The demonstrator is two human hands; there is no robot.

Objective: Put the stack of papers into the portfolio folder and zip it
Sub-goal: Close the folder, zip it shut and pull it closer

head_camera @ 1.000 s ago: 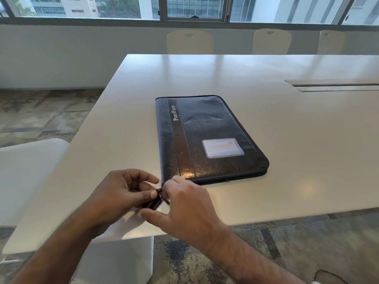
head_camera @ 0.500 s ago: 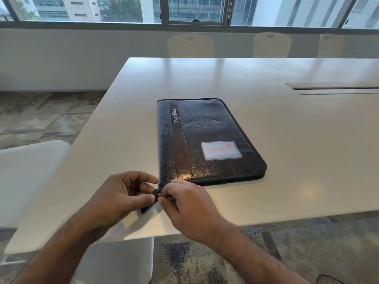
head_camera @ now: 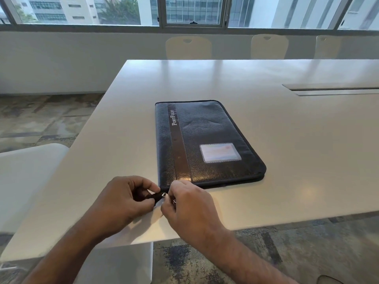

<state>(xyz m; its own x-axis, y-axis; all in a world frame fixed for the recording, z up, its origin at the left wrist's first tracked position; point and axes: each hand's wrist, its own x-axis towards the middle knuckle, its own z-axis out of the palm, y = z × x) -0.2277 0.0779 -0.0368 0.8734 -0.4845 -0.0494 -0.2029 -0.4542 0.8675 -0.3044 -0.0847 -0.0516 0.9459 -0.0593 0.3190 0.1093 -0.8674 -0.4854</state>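
On the white counter [head_camera: 266, 130] lies the closed black portfolio folder [head_camera: 207, 140], flat, near the front edge. At its near left corner both hands meet: the left hand [head_camera: 123, 201] pinches the dark zipper tail [head_camera: 152, 196], while the right hand [head_camera: 188, 208] pinches the metal zipper pull [head_camera: 164, 194].

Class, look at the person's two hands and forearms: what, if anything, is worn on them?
Nothing visible. The left hand and right hand are bare, with no gloves, rings or watch showing, and both forearms are uncovered to the frame edge, so no sleeves appear.
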